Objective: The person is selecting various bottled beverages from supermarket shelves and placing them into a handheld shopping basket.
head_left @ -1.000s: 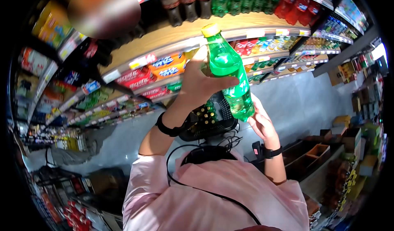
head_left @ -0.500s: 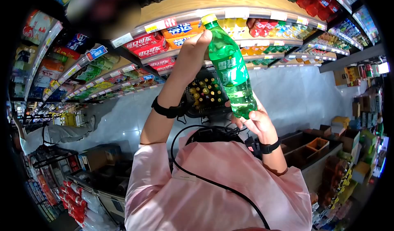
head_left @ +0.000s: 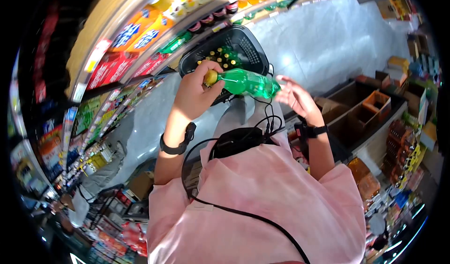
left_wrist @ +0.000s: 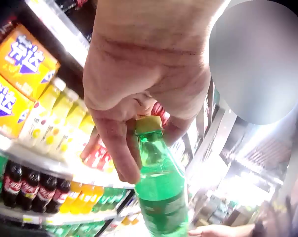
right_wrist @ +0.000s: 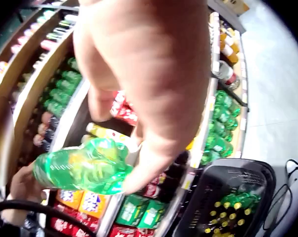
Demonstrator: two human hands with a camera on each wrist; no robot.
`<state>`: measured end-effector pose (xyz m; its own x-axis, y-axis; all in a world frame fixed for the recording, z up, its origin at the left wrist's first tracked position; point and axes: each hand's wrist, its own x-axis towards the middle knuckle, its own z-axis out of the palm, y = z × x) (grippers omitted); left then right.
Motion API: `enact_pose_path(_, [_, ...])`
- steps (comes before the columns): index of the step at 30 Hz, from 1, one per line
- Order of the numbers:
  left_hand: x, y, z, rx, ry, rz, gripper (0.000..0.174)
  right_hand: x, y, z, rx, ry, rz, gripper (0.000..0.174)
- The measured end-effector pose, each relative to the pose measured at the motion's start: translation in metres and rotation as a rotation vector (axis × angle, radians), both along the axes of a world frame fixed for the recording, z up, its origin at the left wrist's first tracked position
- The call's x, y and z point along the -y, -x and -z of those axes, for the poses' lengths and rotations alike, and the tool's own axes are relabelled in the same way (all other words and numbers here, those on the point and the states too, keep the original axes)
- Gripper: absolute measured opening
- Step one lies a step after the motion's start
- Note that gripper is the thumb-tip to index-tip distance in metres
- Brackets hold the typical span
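Note:
My left hand [head_left: 194, 93] grips a green plastic soda bottle [head_left: 248, 82] by its yellow cap and neck. The bottle lies nearly level in the head view. In the left wrist view, the fingers curl about the yellow cap [left_wrist: 149, 123]. At the bottle's base is my right hand [head_left: 300, 102], fingers spread and fairly straight, fingertips right at the plastic. The right wrist view shows that thumb overlapping the base of the bottle [right_wrist: 85, 165]. Beyond the bottle stands a black basket [head_left: 258, 46] holding several yellow-capped bottles [head_left: 220, 58].
Shelves of drinks run along the left and front, with orange soda packs [head_left: 152, 32] and red cartons [head_left: 112, 69]. Open boxes [head_left: 377, 102] stand at the right. A black cable [head_left: 243, 213] crosses the pink shirt. Another person's legs [head_left: 105, 168] show at left.
The bottle has come down from in front of the shelves and tipped from upright to nearly level, over the basket's near side. The left hand moved to its cap; the right hand's fingers have straightened.

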<state>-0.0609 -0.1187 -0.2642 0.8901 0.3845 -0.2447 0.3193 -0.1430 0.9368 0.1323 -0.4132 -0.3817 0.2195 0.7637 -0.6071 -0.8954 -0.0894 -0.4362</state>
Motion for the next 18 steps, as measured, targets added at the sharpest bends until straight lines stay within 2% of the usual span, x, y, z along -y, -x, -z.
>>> enact_pose_path(2, [0.009,-0.030,0.048,-0.071,-0.528,0.042,0.025,0.029,-0.009,0.074,0.369,0.509,0.138,0.049])
enact_pose_path(3, [0.015,-0.031,0.083,-0.067,-0.519,0.026,0.027,0.051,0.000,0.106,0.427,0.613,0.046,0.047])
enact_pose_path(4, [0.017,-0.039,0.111,-0.168,-0.535,0.082,0.027,0.069,0.010,0.131,0.481,0.715,-0.051,0.045])
enact_pose_path(5, [0.021,-0.055,0.161,-0.194,-0.528,0.050,0.030,0.076,0.006,0.132,0.640,0.842,-0.421,0.044])
enact_pose_path(6, [0.021,-0.054,0.190,-0.201,-0.539,0.020,0.033,0.092,0.039,0.145,0.753,0.721,-0.297,0.047])
enact_pose_path(7, [0.022,-0.055,0.213,-0.263,-0.573,0.011,0.035,0.106,0.061,0.144,0.995,0.765,-0.470,0.049])
enact_pose_path(8, [0.020,-0.073,0.261,-0.277,-0.577,0.060,0.035,0.111,0.067,0.151,0.969,0.859,-0.607,0.047])
enact_pose_path(9, [0.013,-0.078,0.282,-0.330,-0.251,-0.140,0.030,0.112,0.078,0.140,0.843,0.838,-0.663,0.045])
enact_pose_path(10, [0.004,-0.085,0.302,-0.382,0.077,-0.337,0.025,0.113,0.096,0.134,1.063,0.903,-0.610,0.040])
enact_pose_path(11, [-0.005,-0.107,0.348,-0.438,0.220,-0.380,0.025,0.107,0.091,0.145,1.076,0.953,-0.606,0.034])
enact_pose_path(12, [-0.018,-0.120,0.365,-0.494,0.303,-0.381,0.028,0.102,0.085,0.133,1.110,0.939,-0.631,0.033])
enact_pose_path(15, [-0.039,-0.149,0.453,-0.606,0.342,-0.335,0.034,0.101,0.065,0.129,1.079,0.950,-0.719,0.039])
enact_pose_path(18, [-0.048,-0.184,0.558,-0.774,0.308,-0.290,0.039,0.095,0.034,0.156,0.976,0.992,-0.803,0.043])
